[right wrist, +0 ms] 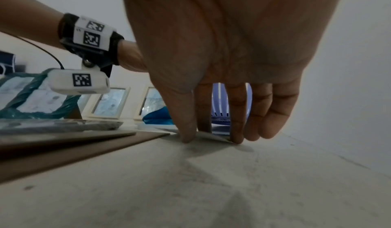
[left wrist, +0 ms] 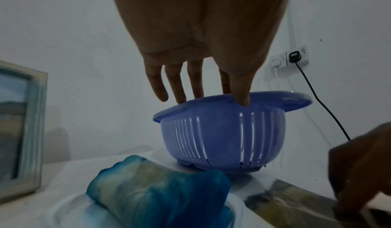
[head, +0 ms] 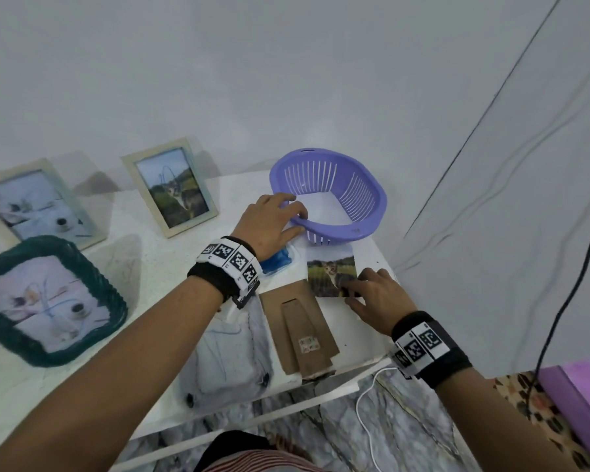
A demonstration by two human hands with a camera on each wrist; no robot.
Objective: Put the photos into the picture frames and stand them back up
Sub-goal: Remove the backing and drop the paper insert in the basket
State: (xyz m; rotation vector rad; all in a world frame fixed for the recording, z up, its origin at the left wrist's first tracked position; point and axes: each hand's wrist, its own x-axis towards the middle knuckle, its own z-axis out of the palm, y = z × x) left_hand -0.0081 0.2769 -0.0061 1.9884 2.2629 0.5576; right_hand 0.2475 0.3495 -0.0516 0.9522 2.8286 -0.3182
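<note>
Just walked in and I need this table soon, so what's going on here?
A person is working at the white table. Their left-hand grip holds the rim of the purple slotted plastic basket, which stands on the table. Their right-hand grip pinches the near edge of the printed cat photo, which lies just in front of the basket. A brown cardboard frame backing lies flat beside the photo.

Left hand [head: 269, 219] extended forward, fingers curled in grip; right hand [head: 377, 301] low, fingers pinching.
</note>
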